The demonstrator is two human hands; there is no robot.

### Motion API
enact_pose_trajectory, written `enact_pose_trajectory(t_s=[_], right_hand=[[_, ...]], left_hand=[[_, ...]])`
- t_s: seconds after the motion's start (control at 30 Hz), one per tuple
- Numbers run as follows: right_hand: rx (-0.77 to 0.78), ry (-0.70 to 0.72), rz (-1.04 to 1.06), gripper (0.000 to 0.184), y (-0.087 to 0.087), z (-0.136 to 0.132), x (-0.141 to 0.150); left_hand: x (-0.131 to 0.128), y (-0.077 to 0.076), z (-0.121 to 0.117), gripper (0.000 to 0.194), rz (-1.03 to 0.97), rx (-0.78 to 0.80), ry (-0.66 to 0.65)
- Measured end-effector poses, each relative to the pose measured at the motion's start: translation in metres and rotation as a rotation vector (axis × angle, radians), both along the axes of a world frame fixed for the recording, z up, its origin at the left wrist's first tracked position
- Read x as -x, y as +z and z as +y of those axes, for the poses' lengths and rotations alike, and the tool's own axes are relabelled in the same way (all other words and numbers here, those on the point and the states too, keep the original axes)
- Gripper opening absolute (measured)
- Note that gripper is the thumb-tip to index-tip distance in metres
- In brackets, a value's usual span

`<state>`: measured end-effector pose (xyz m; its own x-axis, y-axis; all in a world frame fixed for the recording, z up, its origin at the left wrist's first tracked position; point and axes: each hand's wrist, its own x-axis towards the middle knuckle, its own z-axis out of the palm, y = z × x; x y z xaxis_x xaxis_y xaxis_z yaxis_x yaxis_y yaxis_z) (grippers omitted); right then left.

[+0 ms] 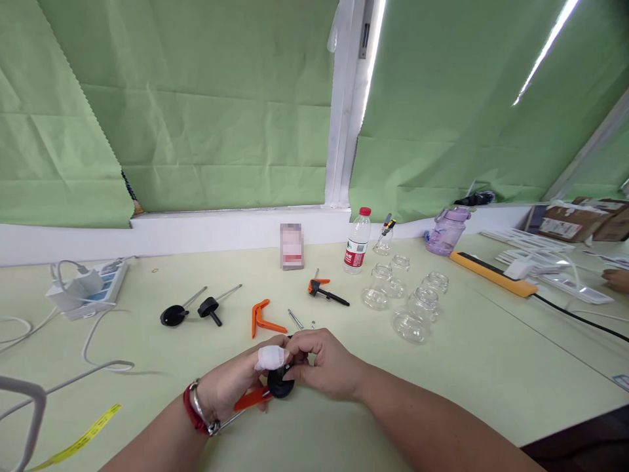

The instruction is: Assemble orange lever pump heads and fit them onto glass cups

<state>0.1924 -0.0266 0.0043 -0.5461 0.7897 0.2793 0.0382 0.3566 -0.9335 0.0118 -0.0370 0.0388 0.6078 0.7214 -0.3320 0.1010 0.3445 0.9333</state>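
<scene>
My left hand point(236, 380), with white tape round one finger, grips a black round lid point(280, 384) fitted with an orange handle point(252, 398) and a thin metal rod. The fingertips of my right hand point(324, 364) are pinched together at the lid's upper edge; any small part between them is hidden. Just beyond my hands lie metal pins point(295, 319) and a small bright piece point(313, 324). An orange V-shaped handle point(265, 320) rests farther left. Another orange and black assembly point(327, 290) lies behind, and two black lids with rods, one a round lid point(174, 316), lie at left.
Several clear glass jars point(413, 322) stand at right, near a water bottle point(358, 242) and a purple bottle point(446, 232). A yellow power strip point(491, 273) lies behind them. At left are a white power strip point(105, 288) and loose cables. Another person's hand point(616, 278) shows at far right.
</scene>
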Motion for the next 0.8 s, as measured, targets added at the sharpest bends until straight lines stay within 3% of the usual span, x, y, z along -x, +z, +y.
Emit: enact_pose_trajectory(t_s=[0.53, 0.8], right_hand=[[0.091, -0.032, 0.000, 0.011, 0.0013, -0.0011, 0.0013], [0.053, -0.002, 0.043, 0.010, 0.0019, -0.0011, 0.0014]], left_hand=[[0.0016, -0.0041, 0.0013, 0.026, -0.013, -0.017, -0.024], [0.0013, -0.0031, 0.0016, 0.026, 0.001, -0.030, -0.025]])
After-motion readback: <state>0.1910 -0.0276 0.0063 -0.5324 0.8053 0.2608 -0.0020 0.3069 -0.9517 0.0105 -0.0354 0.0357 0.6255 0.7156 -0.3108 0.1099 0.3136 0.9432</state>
